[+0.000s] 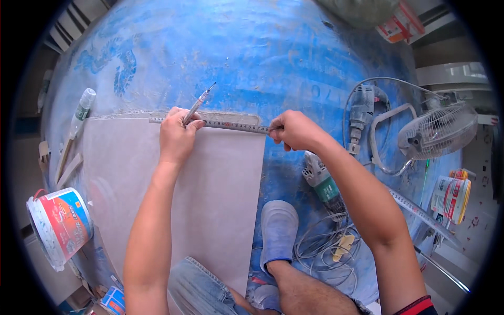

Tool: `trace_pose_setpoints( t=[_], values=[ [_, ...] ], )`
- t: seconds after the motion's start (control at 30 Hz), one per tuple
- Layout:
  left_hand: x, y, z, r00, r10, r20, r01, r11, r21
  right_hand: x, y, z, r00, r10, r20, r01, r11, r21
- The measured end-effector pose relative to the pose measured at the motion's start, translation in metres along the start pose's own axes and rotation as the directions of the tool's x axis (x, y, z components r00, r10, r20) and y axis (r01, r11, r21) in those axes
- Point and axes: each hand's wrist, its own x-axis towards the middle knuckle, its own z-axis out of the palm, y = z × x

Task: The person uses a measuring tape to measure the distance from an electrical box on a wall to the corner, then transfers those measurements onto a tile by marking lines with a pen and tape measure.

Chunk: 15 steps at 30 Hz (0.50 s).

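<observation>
A large pale board or tile [220, 189] lies flat on the blue floor covering, with a rough grey strip [231, 116] along its far edge. Across the board near that edge stretches the blade of a tape measure [236, 126]. My left hand [177, 137] is closed around a pen [198, 103], its tip pointing up and away, while the fingers rest on the blade. At the board's far right corner my right hand [296, 130] is closed in a pinch on the right end of the blade. Whether a tape case sits inside that hand is hidden.
Right of the board lie an angle grinder [325, 186], a drill [361, 113], tangled cable [325, 252], a fan [438, 131] and a long ruler [420, 210]. A bucket [63, 223] and a white bottle [81, 110] stand left. My shoe [278, 228] is beside the board.
</observation>
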Motion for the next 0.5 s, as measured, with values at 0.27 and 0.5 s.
trace_pose_setpoints(
  t=[0.27, 0.5],
  values=[
    [-0.015, -0.004, -0.019, 0.979, 0.008, -0.202, -0.024, 0.997, -0.075, 0.007, -0.007, -0.006, 0.999, -0.006, 0.039, 0.008, 0.998, -0.065],
    [-0.073, -0.015, -0.064, 0.92, -0.308, -0.243, 0.272, 0.947, -0.171, 0.014, -0.009, -0.007, 0.998, 0.02, 0.066, -0.013, 0.994, -0.107]
  ],
)
